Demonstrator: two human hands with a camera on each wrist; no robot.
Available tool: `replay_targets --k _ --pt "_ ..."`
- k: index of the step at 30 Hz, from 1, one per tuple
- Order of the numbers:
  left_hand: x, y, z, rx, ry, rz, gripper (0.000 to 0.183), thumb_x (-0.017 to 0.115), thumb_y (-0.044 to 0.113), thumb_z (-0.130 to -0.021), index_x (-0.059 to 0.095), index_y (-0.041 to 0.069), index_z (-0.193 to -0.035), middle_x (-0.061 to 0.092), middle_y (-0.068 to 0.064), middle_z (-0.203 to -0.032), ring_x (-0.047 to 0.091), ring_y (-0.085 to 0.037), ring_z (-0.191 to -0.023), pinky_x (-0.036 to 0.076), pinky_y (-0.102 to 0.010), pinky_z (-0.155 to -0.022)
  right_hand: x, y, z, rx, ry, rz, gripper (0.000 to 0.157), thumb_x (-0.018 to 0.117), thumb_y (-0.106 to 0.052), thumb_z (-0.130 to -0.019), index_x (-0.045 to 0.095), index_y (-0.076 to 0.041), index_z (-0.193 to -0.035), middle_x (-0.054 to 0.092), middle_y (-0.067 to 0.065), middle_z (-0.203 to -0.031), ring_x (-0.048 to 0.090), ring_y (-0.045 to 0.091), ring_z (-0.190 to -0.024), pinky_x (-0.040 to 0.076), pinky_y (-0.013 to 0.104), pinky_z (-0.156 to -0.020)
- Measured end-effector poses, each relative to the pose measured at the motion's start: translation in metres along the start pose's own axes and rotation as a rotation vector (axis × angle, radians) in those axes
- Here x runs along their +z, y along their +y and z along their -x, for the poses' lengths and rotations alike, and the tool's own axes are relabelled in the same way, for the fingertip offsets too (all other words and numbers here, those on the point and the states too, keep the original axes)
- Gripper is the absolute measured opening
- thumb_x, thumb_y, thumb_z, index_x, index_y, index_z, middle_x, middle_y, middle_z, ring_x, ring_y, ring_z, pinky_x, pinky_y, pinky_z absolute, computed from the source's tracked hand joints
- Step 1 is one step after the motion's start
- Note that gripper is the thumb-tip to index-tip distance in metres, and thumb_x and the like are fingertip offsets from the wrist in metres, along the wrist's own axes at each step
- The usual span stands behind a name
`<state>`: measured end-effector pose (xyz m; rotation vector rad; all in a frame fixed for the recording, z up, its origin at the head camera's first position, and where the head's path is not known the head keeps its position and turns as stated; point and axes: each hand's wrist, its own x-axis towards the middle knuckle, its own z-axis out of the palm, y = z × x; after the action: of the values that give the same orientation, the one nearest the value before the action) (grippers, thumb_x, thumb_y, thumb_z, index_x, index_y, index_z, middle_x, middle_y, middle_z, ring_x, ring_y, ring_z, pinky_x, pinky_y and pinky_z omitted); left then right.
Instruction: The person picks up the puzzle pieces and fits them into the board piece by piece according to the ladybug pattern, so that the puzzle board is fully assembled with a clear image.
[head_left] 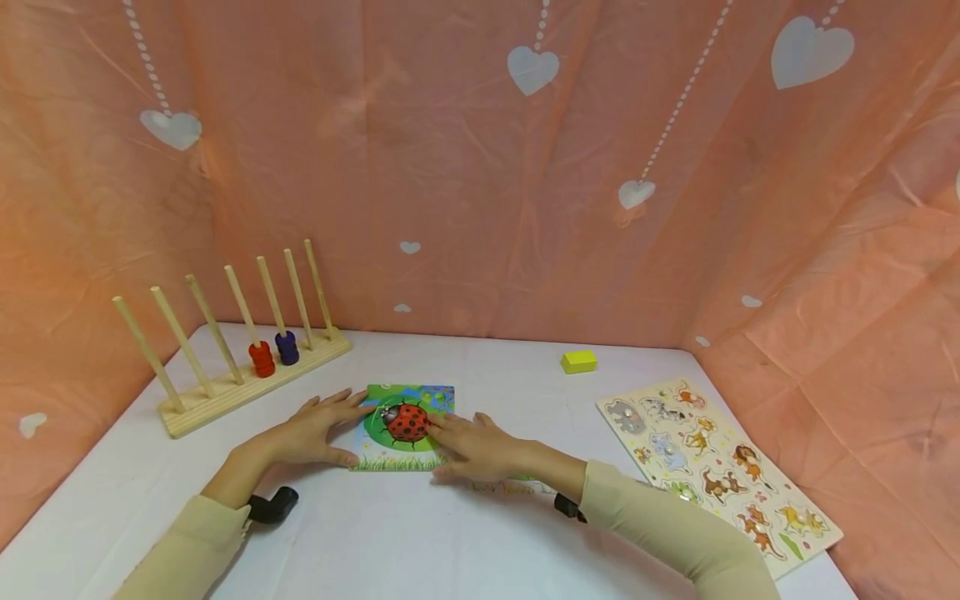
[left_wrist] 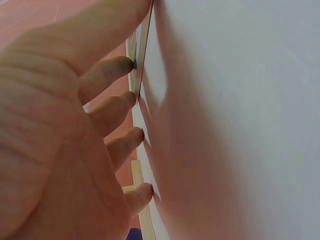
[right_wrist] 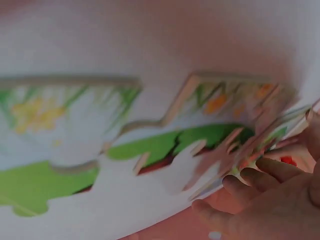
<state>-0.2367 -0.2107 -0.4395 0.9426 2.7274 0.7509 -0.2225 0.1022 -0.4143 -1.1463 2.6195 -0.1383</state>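
A square ladybug picture board [head_left: 408,425] lies on the white table between both hands. My left hand [head_left: 318,429] is at its left side, fingers spread, with thumb and fingertips right at the edge. In the left wrist view the board's thin wooden edge [left_wrist: 144,50] shows beside those fingers. My right hand [head_left: 480,450] reaches over the board's right side, its fingers stretched out onto the picture. Under the right forearm lie loose jigsaw pieces [head_left: 502,487], partly hidden by it. The right wrist view shows these pieces [right_wrist: 55,120] with grass, yellow flowers and green areas.
At the left stands a wooden peg rack [head_left: 262,387] with red rings [head_left: 262,359] and purple rings [head_left: 287,348] on two pegs. A yellow block [head_left: 578,362] sits toward the back. An animal peg puzzle [head_left: 720,475] lies at the right. Peach curtains [head_left: 450,167] enclose the table.
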Motion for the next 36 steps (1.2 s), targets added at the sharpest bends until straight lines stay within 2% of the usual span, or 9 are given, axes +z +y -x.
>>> replay_targets --k 5,8,11,14,22,33,36 --pt "0.000 0.000 0.000 -0.005 -0.004 0.013 0.086 0.082 0.046 -0.078 0.051 0.001 -0.144 0.031 -0.028 -0.156 0.019 -0.056 -0.142 0.009 -0.080 -0.104 -0.009 0.011 0.009 -0.010 0.115 -0.096 0.072 0.074 -0.036 -0.090 0.045 -0.007 -0.149 0.041 0.012 -0.154 0.037 0.028 -0.142 0.033 0.060 -0.109" --pt "0.000 0.000 -0.001 -0.006 0.001 0.006 0.086 0.082 0.046 -0.078 0.051 0.001 -0.144 0.031 -0.028 -0.156 0.019 -0.056 -0.142 0.009 -0.080 -0.105 -0.013 0.016 0.019 0.004 0.161 -0.134 0.066 0.082 -0.028 -0.084 0.054 -0.005 -0.139 0.055 0.012 -0.135 0.051 0.028 -0.124 0.044 0.050 -0.096" --pt "0.000 0.000 -0.001 -0.002 0.006 0.002 0.086 0.082 0.045 -0.078 0.051 0.001 -0.144 0.032 -0.028 -0.156 0.020 -0.056 -0.142 0.010 -0.080 -0.104 -0.011 0.019 0.028 0.032 0.143 -0.177 0.061 0.086 -0.022 -0.079 0.059 -0.005 -0.132 0.058 0.007 -0.118 0.053 0.020 -0.104 0.043 0.038 -0.084" --pt "0.000 0.000 0.000 0.001 0.009 0.010 0.085 0.082 0.044 -0.078 0.051 0.001 -0.143 0.032 -0.029 -0.155 0.020 -0.056 -0.142 0.010 -0.080 -0.104 -0.006 0.021 0.034 0.050 0.113 -0.190 0.060 0.087 -0.020 -0.077 0.060 -0.006 -0.128 0.057 0.002 -0.109 0.048 0.015 -0.095 0.039 0.032 -0.079" --pt "0.001 -0.001 0.000 0.000 0.016 0.015 0.085 0.082 0.044 -0.078 0.051 0.001 -0.144 0.032 -0.028 -0.155 0.020 -0.056 -0.142 0.009 -0.080 -0.104 0.000 0.020 0.040 0.046 0.154 -0.181 0.057 0.090 -0.019 -0.073 0.062 -0.008 -0.122 0.054 -0.003 -0.095 0.044 0.013 -0.089 0.037 0.029 -0.076" --pt "0.000 0.001 0.000 -0.005 0.016 0.015 0.084 0.082 0.044 -0.078 0.051 0.001 -0.144 0.032 -0.028 -0.155 0.020 -0.056 -0.142 0.010 -0.079 -0.105 0.003 0.019 0.039 0.041 0.168 -0.200 0.053 0.090 -0.014 -0.071 0.064 -0.009 -0.117 0.055 -0.003 -0.095 0.046 0.012 -0.089 0.037 0.027 -0.076" --pt "0.001 0.001 0.001 -0.005 0.016 0.018 0.084 0.082 0.044 -0.078 0.051 0.002 -0.144 0.033 -0.028 -0.155 0.021 -0.056 -0.142 0.010 -0.079 -0.105 0.004 0.019 0.039 0.044 0.164 -0.213 0.047 0.089 -0.011 -0.072 0.066 -0.008 -0.113 0.055 -0.003 -0.095 0.047 0.011 -0.090 0.037 0.028 -0.077"
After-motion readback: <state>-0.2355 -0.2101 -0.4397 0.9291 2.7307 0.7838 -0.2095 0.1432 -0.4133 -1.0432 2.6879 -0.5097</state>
